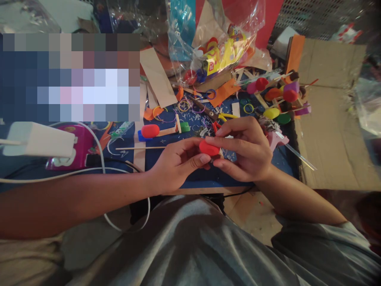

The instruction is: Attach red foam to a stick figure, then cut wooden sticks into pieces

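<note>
A small, smooth red rounded piece [209, 147] sits between my two hands, above the near part of the blue table. My left hand [178, 161] grips it from the left, thumb along its lower edge. From the other side, the fingertips of my right hand [247, 149] press on its top and right. Something dark under the piece is too small to make out. A thin wooden stick [139, 148] runs up to my left hand; whether it is held cannot be seen. Beyond lies a wooden-stick assembly [166, 131] with red, blue and green pieces.
Scissors [205, 110] lie among scraps and rubber bands. A pink glue gun [278, 141] rests right of my right hand, near a stick model [279, 95] with colourful pieces. Cardboard [333, 119] covers the right side. A magenta power strip [67, 149] holds a white charger [41, 139].
</note>
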The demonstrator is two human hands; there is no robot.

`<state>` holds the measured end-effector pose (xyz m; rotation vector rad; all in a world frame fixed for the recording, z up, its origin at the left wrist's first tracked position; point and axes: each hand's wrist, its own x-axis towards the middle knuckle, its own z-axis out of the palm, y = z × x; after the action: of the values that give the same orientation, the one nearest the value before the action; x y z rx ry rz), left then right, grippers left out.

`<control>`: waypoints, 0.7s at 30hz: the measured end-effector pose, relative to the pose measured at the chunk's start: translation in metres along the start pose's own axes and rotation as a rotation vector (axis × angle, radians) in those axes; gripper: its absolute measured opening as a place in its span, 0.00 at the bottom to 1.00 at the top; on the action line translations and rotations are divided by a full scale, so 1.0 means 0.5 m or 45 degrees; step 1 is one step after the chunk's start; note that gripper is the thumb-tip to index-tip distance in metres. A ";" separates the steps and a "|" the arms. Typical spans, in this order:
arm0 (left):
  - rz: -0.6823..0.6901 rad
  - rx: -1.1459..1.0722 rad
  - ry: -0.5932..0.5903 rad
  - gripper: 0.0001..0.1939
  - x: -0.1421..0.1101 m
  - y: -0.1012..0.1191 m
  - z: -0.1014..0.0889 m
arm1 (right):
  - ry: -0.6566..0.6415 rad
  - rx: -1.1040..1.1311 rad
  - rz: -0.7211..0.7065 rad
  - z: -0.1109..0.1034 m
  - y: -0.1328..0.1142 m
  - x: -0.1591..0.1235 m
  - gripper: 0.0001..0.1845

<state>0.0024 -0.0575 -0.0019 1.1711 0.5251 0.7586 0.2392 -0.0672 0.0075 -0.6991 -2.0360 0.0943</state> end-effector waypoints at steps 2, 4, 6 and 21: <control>0.002 0.020 0.005 0.23 0.000 0.003 0.001 | -0.013 0.037 0.018 0.000 -0.001 0.000 0.28; 0.002 0.024 0.005 0.23 0.001 0.007 0.002 | -0.021 0.051 0.025 0.000 -0.003 0.000 0.28; 0.012 0.027 0.008 0.22 0.001 0.010 0.002 | -0.021 0.052 0.024 -0.001 -0.004 0.001 0.27; 0.033 0.045 0.009 0.22 0.002 0.011 0.002 | -0.074 0.017 0.019 -0.008 -0.003 -0.001 0.24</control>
<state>0.0024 -0.0566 0.0035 1.2107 0.5319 0.7784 0.2420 -0.0694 0.0099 -0.7101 -2.0841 0.1383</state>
